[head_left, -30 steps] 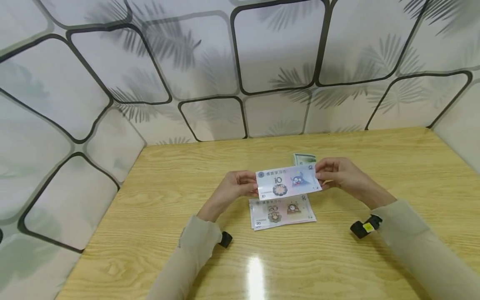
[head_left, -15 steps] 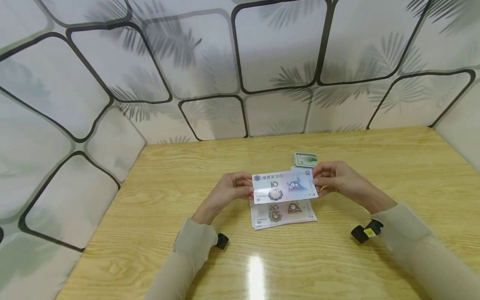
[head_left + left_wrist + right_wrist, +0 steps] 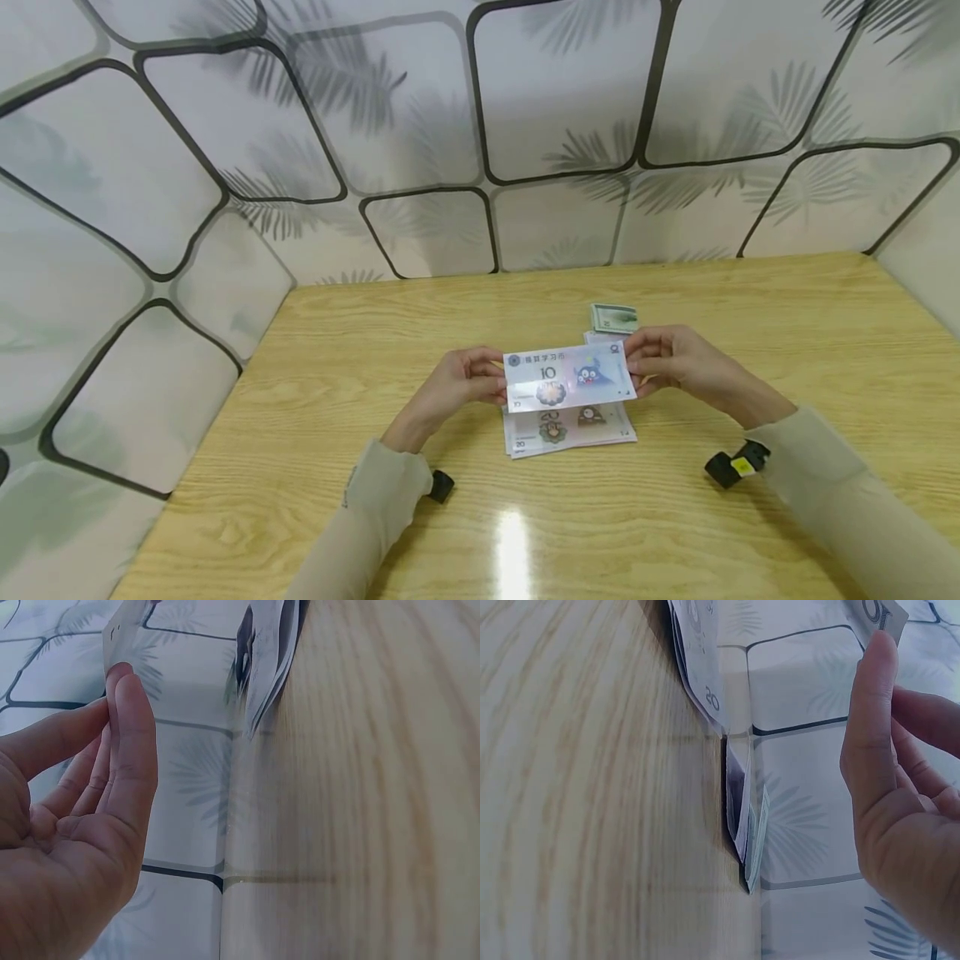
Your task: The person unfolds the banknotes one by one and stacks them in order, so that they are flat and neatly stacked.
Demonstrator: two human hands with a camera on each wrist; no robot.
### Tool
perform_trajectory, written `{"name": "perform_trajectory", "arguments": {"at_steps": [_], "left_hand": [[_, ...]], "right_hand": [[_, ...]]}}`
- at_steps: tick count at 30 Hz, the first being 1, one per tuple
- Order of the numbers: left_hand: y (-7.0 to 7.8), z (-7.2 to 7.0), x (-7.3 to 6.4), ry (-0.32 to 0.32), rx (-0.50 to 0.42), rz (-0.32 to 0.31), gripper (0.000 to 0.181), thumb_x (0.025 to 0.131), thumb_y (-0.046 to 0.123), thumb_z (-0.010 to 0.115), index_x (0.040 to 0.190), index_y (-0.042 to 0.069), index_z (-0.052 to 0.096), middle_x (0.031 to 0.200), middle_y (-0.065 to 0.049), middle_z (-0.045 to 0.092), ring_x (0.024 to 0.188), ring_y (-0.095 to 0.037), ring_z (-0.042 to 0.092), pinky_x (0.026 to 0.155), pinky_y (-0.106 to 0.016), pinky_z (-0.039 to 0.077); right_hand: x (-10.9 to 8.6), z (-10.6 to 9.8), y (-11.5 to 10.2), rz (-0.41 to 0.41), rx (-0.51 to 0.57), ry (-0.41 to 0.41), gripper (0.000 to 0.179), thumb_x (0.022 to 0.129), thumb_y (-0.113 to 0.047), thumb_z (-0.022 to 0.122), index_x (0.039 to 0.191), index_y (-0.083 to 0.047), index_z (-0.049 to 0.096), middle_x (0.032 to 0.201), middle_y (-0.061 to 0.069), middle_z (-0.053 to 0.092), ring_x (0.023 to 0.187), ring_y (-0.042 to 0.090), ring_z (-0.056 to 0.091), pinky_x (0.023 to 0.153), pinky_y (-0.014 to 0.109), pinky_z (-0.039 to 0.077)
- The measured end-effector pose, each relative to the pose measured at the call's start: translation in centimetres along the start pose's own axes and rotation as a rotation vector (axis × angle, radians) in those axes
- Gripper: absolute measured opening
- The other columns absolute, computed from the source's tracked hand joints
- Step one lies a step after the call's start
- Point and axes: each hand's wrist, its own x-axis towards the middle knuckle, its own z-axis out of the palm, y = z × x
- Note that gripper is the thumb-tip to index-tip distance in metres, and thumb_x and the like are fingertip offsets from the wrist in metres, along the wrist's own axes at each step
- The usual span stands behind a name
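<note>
A pale play banknote (image 3: 567, 377) marked 10, with a blue cartoon figure, is stretched between both hands above the table. My left hand (image 3: 459, 385) pinches its left end between thumb and fingers; my right hand (image 3: 678, 362) pinches the right end. Below it lies a small stack of 20 notes (image 3: 573, 437), partly covered by the held note in the head view. In the right wrist view, the 20 stack (image 3: 697, 667) rests on the wood with slightly raised edges, while the held note's corner (image 3: 877, 619) shows at the fingertips.
Behind the held note, a green banknote (image 3: 614, 318) lies on the wooden table (image 3: 360, 333), overlapping another pale note (image 3: 596, 337). A patterned wall covering (image 3: 555, 221) rises along the table's back edge. Black wrist cameras (image 3: 441, 486) hang at both sleeves.
Both hands have brought the 10 note slightly lower and nearer, the left hand also a little to the left. More of the green note behind now shows, and less of the 20 stack.
</note>
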Motion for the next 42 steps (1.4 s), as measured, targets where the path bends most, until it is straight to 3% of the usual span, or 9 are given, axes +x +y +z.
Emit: {"name": "perform_trajectory", "arguments": {"at_steps": [15, 20, 24, 34, 42], "left_hand": [[-0.2, 0.0, 0.0, -0.006, -0.019, -0.005, 0.032, 0.096, -0.011, 0.058, 0.127, -0.018, 0.054, 0.093, -0.009, 0.071, 0.075, -0.013, 0.068, 0.081, -0.035, 0.062], [-0.2, 0.1, 0.0, -0.009, -0.022, -0.031, 0.031, 0.096, -0.013, 0.057, 0.127, -0.018, 0.055, 0.092, -0.008, 0.070, 0.076, -0.014, 0.068, 0.083, -0.040, 0.062], [-0.2, 0.1, 0.0, -0.033, -0.011, -0.057, 0.036, 0.095, -0.013, 0.057, 0.131, -0.016, 0.052, 0.096, -0.012, 0.070, 0.076, -0.014, 0.068, 0.080, -0.035, 0.062], [0.1, 0.6, -0.2, -0.104, -0.015, -0.089, 0.046, 0.095, -0.012, 0.059, 0.139, -0.013, 0.048, 0.099, -0.012, 0.070, 0.079, -0.014, 0.069, 0.075, -0.028, 0.061], [-0.1, 0.3, -0.4, -0.102, 0.041, -0.089, 0.044, 0.096, -0.010, 0.060, 0.138, -0.013, 0.049, 0.102, -0.015, 0.069, 0.081, -0.016, 0.070, 0.080, -0.036, 0.062]], "right_hand": [[-0.1, 0.0, 0.3, -0.013, 0.050, -0.045, 0.012, 0.099, 0.007, 0.057, 0.109, 0.001, 0.061, 0.094, 0.009, 0.067, 0.077, 0.017, 0.069, 0.069, 0.031, 0.062], [-0.1, -0.1, 0.4, -0.008, 0.053, -0.050, 0.012, 0.099, 0.007, 0.058, 0.108, 0.000, 0.061, 0.094, 0.009, 0.067, 0.077, 0.017, 0.069, 0.070, 0.031, 0.063], [0.0, -0.2, 0.7, 0.007, 0.044, -0.061, 0.011, 0.098, 0.007, 0.059, 0.106, 0.000, 0.061, 0.092, 0.008, 0.067, 0.076, 0.017, 0.069, 0.069, 0.032, 0.063], [0.4, 0.1, 1.0, 0.056, -0.012, -0.088, 0.015, 0.097, 0.008, 0.058, 0.112, 0.011, 0.054, 0.090, 0.008, 0.067, 0.075, 0.016, 0.070, 0.069, 0.032, 0.063], [0.4, 0.5, 1.2, 0.104, -0.056, -0.082, 0.021, 0.095, 0.010, 0.058, 0.114, 0.015, 0.050, 0.087, 0.008, 0.067, 0.071, 0.015, 0.069, 0.065, 0.029, 0.062]]}}
